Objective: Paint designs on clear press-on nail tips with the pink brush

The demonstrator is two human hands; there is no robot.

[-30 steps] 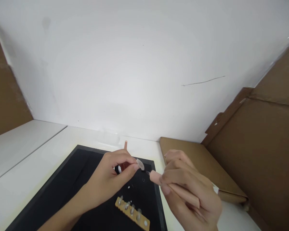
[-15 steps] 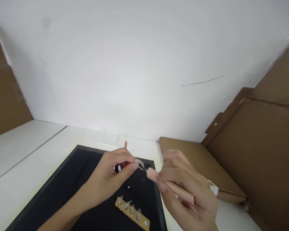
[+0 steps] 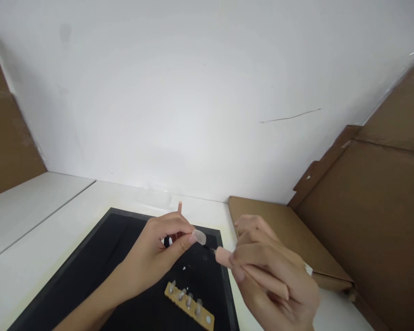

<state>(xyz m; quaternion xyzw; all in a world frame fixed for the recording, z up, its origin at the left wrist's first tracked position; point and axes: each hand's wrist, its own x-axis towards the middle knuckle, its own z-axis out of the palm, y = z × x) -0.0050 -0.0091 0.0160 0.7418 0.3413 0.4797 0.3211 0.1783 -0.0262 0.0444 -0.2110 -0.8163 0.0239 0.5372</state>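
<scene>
Between the thumb and index finger of my left hand (image 3: pixel 162 243) is a clear false nail tip (image 3: pixel 199 237), its broad end pointing right. Behind that hand rises the end of a thin pink stick (image 3: pixel 180 207); the rest is hidden, and I cannot tell if the hand holds it. My right hand (image 3: pixel 272 271) is closed around a pink-handled brush (image 3: pixel 223 256), its dark tip just below and right of the nail tip, slightly apart from it. Below the hands, a tan strip (image 3: pixel 182 301) carries several clear nail tips (image 3: pixel 189 301) standing along it.
A black mat (image 3: pixel 124 253) with a raised rim lies on the white table (image 3: pixel 55 225). Small white specks (image 3: pixel 184 268) are on the mat. A flat cardboard box (image 3: pixel 272 216) sits at the right. Cardboard panels (image 3: pixel 376 207) and a white wall (image 3: pixel 179 101) enclose the area.
My right hand has drawn the brush slightly right and down, away from the nail tip. The nail tip has turned so more of its face shows. My left hand has hardly moved.
</scene>
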